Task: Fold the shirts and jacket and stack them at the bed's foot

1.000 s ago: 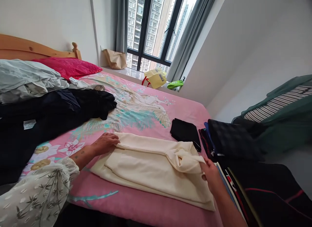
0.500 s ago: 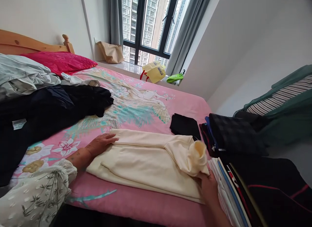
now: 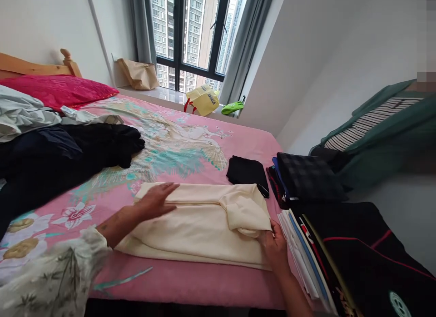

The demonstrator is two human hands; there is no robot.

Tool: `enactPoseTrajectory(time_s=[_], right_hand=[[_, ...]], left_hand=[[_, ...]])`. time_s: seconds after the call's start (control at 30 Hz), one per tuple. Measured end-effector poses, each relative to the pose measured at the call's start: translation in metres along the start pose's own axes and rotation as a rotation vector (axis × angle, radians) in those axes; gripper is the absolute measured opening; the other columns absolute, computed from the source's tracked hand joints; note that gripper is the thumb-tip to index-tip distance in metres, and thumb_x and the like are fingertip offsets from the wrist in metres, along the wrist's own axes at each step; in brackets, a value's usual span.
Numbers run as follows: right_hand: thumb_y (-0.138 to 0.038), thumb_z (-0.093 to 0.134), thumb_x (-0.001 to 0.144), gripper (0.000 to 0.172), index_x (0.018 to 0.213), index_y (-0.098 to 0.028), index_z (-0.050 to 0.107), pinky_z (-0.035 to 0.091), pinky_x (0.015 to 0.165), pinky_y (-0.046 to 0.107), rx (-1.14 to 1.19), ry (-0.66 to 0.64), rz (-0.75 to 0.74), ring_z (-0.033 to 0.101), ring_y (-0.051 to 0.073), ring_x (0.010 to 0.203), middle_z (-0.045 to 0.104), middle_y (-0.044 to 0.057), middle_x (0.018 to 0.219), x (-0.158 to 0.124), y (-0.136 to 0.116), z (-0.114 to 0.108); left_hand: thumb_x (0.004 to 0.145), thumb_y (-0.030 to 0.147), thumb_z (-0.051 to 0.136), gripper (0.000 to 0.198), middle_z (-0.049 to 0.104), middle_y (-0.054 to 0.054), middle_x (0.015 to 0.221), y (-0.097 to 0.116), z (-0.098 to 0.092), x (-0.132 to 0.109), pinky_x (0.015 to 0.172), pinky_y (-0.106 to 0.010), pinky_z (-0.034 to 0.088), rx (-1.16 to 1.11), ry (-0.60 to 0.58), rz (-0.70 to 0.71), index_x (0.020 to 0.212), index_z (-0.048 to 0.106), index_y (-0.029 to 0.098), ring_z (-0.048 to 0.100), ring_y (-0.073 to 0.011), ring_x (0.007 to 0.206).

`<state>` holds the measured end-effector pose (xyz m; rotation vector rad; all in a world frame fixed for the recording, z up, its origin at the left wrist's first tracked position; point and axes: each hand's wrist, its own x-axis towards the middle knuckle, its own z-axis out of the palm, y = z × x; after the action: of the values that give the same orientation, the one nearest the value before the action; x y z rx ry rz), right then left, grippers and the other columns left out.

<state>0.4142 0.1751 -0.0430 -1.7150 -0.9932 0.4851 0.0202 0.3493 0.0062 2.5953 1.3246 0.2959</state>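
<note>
A cream garment (image 3: 194, 230) lies folded in a long flat shape on the near part of the bed, with a narrow strip laid along its far edge. At its right end, a loose flap (image 3: 247, 212) is turned over onto the top. My right hand (image 3: 275, 246) pinches the right edge of that flap between thumb and fingers. Over the left part of the garment is my left hand (image 3: 158, 201), fingers stretched and apart, holding nothing; whether it touches the cloth I cannot tell.
A folded black cloth (image 3: 247, 171) lies beyond the garment. Stacks of folded clothes (image 3: 306, 176) stand at the right. Loose dark clothes (image 3: 68, 149) and a red pillow (image 3: 61, 90) occupy the left. A person in a green top (image 3: 384, 117) is at the right.
My left hand has moved right and inward from the garment's left edge. The rolled opening at the right end now lies flatter, folded over leftward, with my right hand at its edge.
</note>
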Motion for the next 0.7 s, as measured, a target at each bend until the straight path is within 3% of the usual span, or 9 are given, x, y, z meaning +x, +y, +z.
enactPoseTrajectory(time_s=[0.07,0.17,0.27,0.37,0.43,0.5,0.53,0.6,0.7], right_hand=[[-0.042,0.047,0.083,0.040,0.115,-0.018,0.055,0.046,0.081,0.031,0.062,-0.025,-0.028,0.058,0.022,0.096,0.064,0.008,0.107,-0.004,-0.004,0.004],[-0.041,0.049,0.083,0.039,0.114,-0.018,0.056,0.047,0.081,0.032,0.120,-0.025,-0.088,0.059,0.022,0.094,0.064,0.008,0.105,-0.012,-0.012,0.010],[-0.038,0.048,0.085,0.033,0.110,-0.019,0.060,0.046,0.087,0.034,0.099,-0.032,-0.197,0.057,0.022,0.099,0.063,0.008,0.107,-0.019,-0.023,0.015],[-0.035,0.047,0.087,0.028,0.107,-0.021,0.060,0.044,0.092,0.036,0.082,-0.063,-0.326,0.055,0.022,0.104,0.061,0.008,0.110,-0.021,-0.030,0.016],[-0.034,0.048,0.086,0.029,0.109,-0.020,0.057,0.046,0.088,0.036,0.074,0.010,-0.307,0.056,0.021,0.100,0.058,0.009,0.111,-0.022,-0.027,0.014],[-0.032,0.046,0.085,0.028,0.109,-0.019,0.053,0.048,0.082,0.036,0.027,0.115,-0.206,0.057,0.021,0.094,0.057,0.010,0.109,-0.021,-0.021,0.011],[-0.029,0.044,0.085,0.026,0.106,-0.018,0.053,0.048,0.081,0.037,-0.022,0.124,-0.171,0.056,0.021,0.092,0.058,0.010,0.106,-0.019,-0.018,0.010],[-0.023,0.039,0.085,0.024,0.101,-0.018,0.056,0.046,0.086,0.039,-0.161,-0.020,-0.222,0.056,0.022,0.095,0.060,0.009,0.101,-0.013,-0.015,0.014],[-0.017,0.038,0.084,0.032,0.110,-0.018,0.057,0.041,0.095,0.041,-0.383,-0.372,-0.485,0.052,0.024,0.109,0.060,0.011,0.112,0.006,-0.022,0.036]], left_hand=[[0.076,0.045,0.061,0.084,0.032,-0.014,0.150,0.050,0.006,0.008,0.110,-0.039,0.029,-0.161,0.025,0.164,0.147,0.024,0.019,0.033,-0.0257,0.135],[0.065,0.048,0.071,0.107,0.015,-0.015,0.155,0.126,0.026,0.023,0.113,-0.048,0.019,-0.251,-0.062,0.301,0.149,0.011,0.020,0.017,-0.0297,0.142],[0.056,0.041,0.077,0.097,0.021,-0.015,0.154,0.177,0.044,0.043,0.112,-0.057,0.005,-0.222,-0.082,0.393,0.141,0.033,0.022,0.011,-0.0353,0.142],[0.067,0.025,0.064,0.029,0.064,-0.007,0.111,0.195,0.043,0.067,0.112,-0.053,0.008,-0.270,-0.060,0.428,0.096,0.061,0.021,0.048,-0.0284,0.120],[0.070,0.020,0.053,0.006,0.061,0.002,0.075,0.197,0.029,0.081,0.105,-0.045,0.029,-0.382,-0.029,0.368,0.076,0.055,0.020,0.059,-0.0171,0.084],[0.071,0.021,0.046,0.003,0.050,0.006,0.065,0.196,0.009,0.093,0.081,-0.032,0.044,-0.532,0.056,0.261,0.072,0.049,0.020,0.049,-0.0119,0.065],[0.071,0.022,0.045,0.003,0.046,0.006,0.064,0.195,-0.003,0.099,0.070,-0.027,0.043,-0.597,0.112,0.211,0.071,0.046,0.020,0.045,-0.0113,0.063],[0.070,0.023,0.044,0.004,0.040,0.006,0.064,0.197,-0.025,0.109,0.060,-0.023,0.037,-0.668,0.207,0.140,0.069,0.043,0.020,0.040,-0.0106,0.063],[0.070,0.025,0.048,0.007,0.040,0.006,0.065,0.204,-0.054,0.116,0.058,-0.022,0.034,-0.686,0.236,0.106,0.069,0.044,0.019,0.039,-0.0103,0.063]])
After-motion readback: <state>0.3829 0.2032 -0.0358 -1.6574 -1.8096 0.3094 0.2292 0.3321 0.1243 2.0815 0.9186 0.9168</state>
